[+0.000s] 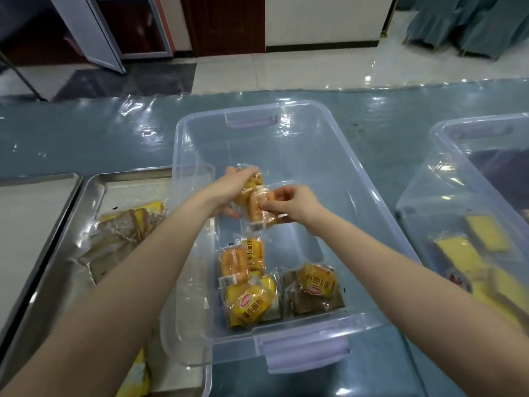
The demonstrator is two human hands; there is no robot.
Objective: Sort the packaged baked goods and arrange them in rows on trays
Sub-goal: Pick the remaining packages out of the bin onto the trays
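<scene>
Head view: my left hand and right hand, fingers curled, both grasp wrapped bread packets above the clear storage bin, long axis pointing away from me, the steel tray lying leftward, nearer my left hand.

Food-prep room: steel trays, plastic-covered table, tiled floor.

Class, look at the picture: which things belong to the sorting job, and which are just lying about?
Job: left hand and right hand holding bread packets; loose packets in the clear bin; steel tray with brown cakes; second bin of yellow cakes.
Lying about: wooden door; draped green cloth.
</scene>
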